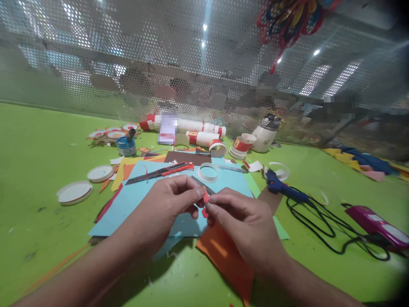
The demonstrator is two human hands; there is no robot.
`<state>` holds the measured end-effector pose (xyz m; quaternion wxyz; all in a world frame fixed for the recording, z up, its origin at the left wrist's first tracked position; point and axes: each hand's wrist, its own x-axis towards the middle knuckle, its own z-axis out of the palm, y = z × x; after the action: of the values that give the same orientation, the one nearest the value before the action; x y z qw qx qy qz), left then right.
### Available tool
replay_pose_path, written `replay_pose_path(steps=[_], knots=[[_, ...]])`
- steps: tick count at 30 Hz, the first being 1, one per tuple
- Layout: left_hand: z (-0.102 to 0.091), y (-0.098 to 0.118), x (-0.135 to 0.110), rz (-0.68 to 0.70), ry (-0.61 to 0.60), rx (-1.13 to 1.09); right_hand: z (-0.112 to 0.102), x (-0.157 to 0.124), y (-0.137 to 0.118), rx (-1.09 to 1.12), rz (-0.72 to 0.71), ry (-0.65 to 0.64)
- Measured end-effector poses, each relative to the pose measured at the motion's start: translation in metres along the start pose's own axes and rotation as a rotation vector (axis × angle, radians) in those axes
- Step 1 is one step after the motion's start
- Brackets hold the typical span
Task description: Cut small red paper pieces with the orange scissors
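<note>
You are in a craft workshop: coloured paper [134, 200] lies on the green worktop [38, 157], a glue gun [286, 186] toward its right edge.

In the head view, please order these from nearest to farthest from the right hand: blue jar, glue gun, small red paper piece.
1. Small red paper piece: at the right hand.
2. Glue gun: to its right.
3. Blue jar: at the back left.
</note>
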<state>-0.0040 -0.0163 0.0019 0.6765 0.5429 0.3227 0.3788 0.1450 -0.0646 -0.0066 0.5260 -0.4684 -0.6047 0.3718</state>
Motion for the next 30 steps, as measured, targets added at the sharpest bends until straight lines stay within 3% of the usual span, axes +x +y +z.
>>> replay_pose_path(steps=[15, 30], knots=[[-0.001, -0.001, -0.001, 0.033, 0.011, 0.029, 0.001, -0.005, 0.007, -0.451, -0.523, 0.089], [-0.001, -0.002, -0.002, 0.055, 0.000, 0.075, -0.003, -0.010, 0.015, -0.714, -0.690, 0.123]])
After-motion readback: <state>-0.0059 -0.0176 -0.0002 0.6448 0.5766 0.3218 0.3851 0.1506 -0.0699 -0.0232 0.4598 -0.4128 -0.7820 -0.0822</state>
